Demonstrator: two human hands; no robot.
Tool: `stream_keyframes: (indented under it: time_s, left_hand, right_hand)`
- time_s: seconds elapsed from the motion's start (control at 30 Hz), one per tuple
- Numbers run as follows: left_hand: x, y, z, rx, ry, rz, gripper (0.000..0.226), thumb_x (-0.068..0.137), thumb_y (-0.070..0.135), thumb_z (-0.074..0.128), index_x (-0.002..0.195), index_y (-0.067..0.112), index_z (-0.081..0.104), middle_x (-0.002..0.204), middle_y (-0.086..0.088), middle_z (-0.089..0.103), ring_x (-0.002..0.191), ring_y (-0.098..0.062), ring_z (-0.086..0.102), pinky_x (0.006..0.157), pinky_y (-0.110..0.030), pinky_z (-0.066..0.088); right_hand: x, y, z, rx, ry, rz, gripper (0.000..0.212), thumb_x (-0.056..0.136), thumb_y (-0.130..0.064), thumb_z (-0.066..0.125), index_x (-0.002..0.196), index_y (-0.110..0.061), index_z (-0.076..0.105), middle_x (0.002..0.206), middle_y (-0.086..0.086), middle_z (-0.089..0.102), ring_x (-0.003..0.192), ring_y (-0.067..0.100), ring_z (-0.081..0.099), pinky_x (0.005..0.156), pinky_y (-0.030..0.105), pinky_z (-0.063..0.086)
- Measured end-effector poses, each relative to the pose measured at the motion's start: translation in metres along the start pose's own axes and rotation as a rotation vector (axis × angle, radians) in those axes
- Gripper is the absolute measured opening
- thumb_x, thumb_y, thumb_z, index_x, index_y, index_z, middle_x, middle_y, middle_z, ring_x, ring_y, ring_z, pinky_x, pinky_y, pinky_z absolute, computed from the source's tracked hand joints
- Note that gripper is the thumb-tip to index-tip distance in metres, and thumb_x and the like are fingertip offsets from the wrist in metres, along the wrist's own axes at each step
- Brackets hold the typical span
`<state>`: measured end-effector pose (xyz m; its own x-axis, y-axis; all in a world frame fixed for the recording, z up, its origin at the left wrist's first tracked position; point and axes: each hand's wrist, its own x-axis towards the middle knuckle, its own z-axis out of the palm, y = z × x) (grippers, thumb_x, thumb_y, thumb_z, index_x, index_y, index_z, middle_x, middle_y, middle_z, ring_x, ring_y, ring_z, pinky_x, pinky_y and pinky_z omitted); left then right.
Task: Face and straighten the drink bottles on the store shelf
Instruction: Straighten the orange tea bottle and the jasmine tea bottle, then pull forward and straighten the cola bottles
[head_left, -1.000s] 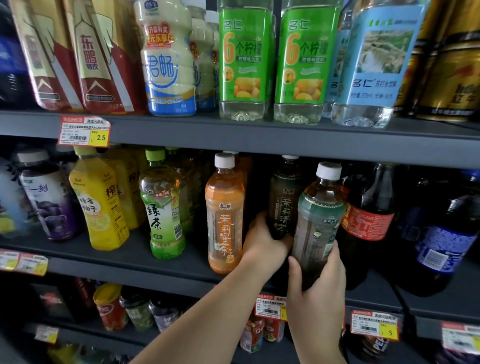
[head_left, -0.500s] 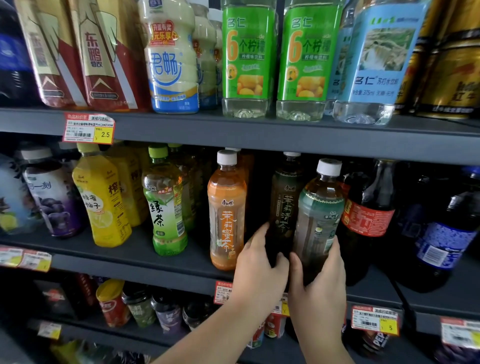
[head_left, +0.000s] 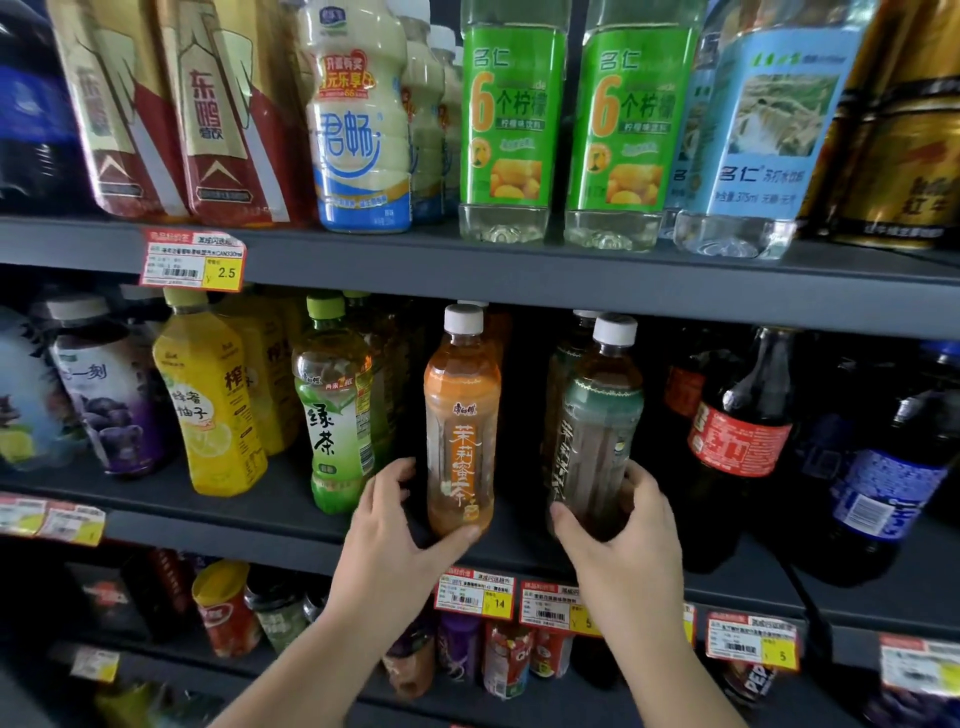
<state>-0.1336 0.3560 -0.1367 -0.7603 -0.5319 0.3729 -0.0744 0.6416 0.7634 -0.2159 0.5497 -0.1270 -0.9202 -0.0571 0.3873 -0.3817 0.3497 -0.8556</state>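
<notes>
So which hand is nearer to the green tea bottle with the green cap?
Left. The left hand is just right of the green tea bottle, gripping the orange tea bottle. The right hand grips the dark tea bottle, further right.

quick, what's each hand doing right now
Left hand: closed around the base of the orange tea bottle.
Right hand: closed around the lower part of the dark tea bottle.
</notes>
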Motion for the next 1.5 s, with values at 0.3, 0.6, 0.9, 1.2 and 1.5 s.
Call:
stream_keyframes:
  time_s: [0.3, 0.6, 0.9, 1.2, 1.5]
  left_hand:
    - [0.000, -0.003, -0.001, 0.065, -0.047, 0.035, 0.060, 0.068, 0.069, 0.068, 0.118, 0.050, 0.041, 0.113, 0.028, 0.057, 0.107, 0.002, 0.052, 0.081, -0.022, 0.044]
    - [-0.001, -0.004, 0.000, 0.083, -0.056, 0.014, 0.064, 0.069, 0.070, 0.068, 0.123, 0.047, 0.042, 0.116, 0.028, 0.056, 0.109, 0.001, 0.051, 0.084, -0.024, 0.045]
    - [-0.025, 0.011, 0.009, 0.110, 0.222, 0.282, 0.048, 0.077, 0.026, 0.079, 0.116, 0.027, 0.053, 0.114, 0.014, 0.051, 0.108, -0.007, 0.042, 0.093, -0.030, 0.037]
    - [-0.062, 0.067, 0.062, -0.060, -0.113, 0.548, 0.019, 0.090, 0.026, 0.061, 0.107, 0.020, 0.064, 0.111, 0.015, 0.057, 0.109, -0.001, 0.055, 0.092, -0.016, 0.042]
    - [-0.057, 0.125, 0.122, -0.095, -0.189, 0.285, 0.038, 0.094, 0.030, 0.058, 0.132, 0.030, 0.055, 0.124, 0.020, 0.055, 0.105, 0.019, 0.045, 0.084, 0.004, 0.031]
  right_hand:
    - [0.010, 0.000, -0.010, 0.133, -0.258, 0.122, 0.054, 0.081, -0.036, 0.076, 0.106, -0.066, 0.040, 0.108, -0.036, 0.060, 0.098, -0.020, 0.054, 0.073, 0.008, 0.040]
    - [0.002, 0.000, -0.013, 0.000, -0.237, 0.007, 0.052, 0.089, -0.043, 0.065, 0.137, -0.044, 0.044, 0.116, -0.032, 0.058, 0.108, -0.010, 0.054, 0.086, 0.014, 0.041]
    - [-0.016, 0.023, -0.038, -0.061, 0.541, -0.268, 0.056, 0.079, -0.029, 0.078, 0.123, -0.013, 0.046, 0.115, -0.010, 0.038, 0.107, 0.022, 0.046, 0.091, 0.035, 0.041]
    - [0.004, 0.041, -0.059, -0.025, 0.284, -0.052, 0.069, 0.082, -0.035, 0.076, 0.136, -0.042, 0.034, 0.104, -0.029, 0.054, 0.097, 0.004, 0.055, 0.075, 0.021, 0.042]
    - [-0.006, 0.052, -0.086, -0.107, 0.281, -0.024, 0.071, 0.087, -0.036, 0.067, 0.148, -0.036, 0.030, 0.127, -0.007, 0.063, 0.111, 0.020, 0.062, 0.086, 0.036, 0.050]
